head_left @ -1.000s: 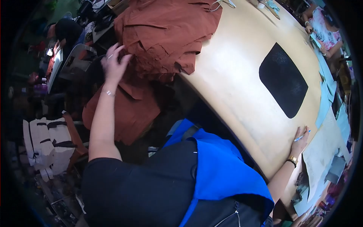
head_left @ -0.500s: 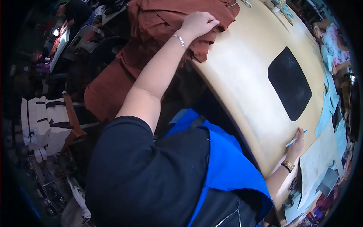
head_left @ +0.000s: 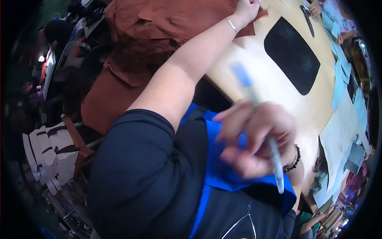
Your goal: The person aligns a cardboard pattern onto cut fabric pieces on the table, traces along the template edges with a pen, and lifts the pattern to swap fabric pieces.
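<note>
My left hand (head_left: pixel 246 11), partly cut off by the top edge, has its fingers closed on the edge of the red-brown leather (head_left: pixel 159 20), which lies in a loose, folded heap over the table's near side. My right hand (head_left: pixel 262 137) is raised close to the camera, above the blue apron, and blurred by motion. It grips a clear pen (head_left: pixel 276 167) with a blurred blue end pointing up and away. A flat black panel (head_left: pixel 292 55) with rounded corners lies on the pale table (head_left: pixel 254 59), right of the leather.
Dark scissors (head_left: pixel 308 20) lie at the far side near another person's hand (head_left: pixel 315 8). Light blue pieces (head_left: pixel 340 79) and a pale sheet (head_left: pixel 342 131) line the table's right edge. Stacked white pieces with black strips (head_left: pixel 53 151) stand at left.
My left hand has drawn the leather across the table toward the black panel. My right hand has lifted off the table with the pen and come toward the camera. The view has shifted.
</note>
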`<state>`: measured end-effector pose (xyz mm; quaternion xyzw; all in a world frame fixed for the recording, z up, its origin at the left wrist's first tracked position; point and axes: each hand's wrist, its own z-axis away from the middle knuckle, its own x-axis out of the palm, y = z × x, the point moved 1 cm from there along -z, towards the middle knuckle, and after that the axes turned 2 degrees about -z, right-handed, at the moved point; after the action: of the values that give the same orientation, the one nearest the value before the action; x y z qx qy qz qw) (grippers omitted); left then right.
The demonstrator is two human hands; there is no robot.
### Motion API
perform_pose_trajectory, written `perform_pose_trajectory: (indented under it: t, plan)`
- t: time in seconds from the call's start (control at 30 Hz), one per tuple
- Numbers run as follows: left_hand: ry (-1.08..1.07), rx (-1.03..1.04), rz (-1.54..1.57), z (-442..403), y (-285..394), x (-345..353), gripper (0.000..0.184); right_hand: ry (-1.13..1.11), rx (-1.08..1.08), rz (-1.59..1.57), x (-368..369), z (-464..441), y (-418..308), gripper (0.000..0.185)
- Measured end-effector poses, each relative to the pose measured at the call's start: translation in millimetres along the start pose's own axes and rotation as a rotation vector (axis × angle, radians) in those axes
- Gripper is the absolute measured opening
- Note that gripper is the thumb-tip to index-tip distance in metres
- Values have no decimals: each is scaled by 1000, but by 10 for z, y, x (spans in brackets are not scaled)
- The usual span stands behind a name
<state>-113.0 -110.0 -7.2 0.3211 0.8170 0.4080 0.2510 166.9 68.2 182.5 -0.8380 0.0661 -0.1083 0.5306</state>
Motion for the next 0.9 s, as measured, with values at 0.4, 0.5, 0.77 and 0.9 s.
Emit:
perform_pose_trajectory:
  t: [0.4,0.5,0.77,0.9]
  plan:
    - [-474,276,-189,576,321,-696,33,-315,66,-47,193,175,5,27]
    - [-600,325,-330,607,280,-795,35,-151,128,603,25,183,-95,36]
    - [-724,231,-654,776,503,-1273,42,53,236,852,-344,427,104,37]
    - [-626,320,-650,832,468,-1212,24,463,314,872,-913,858,415,38]
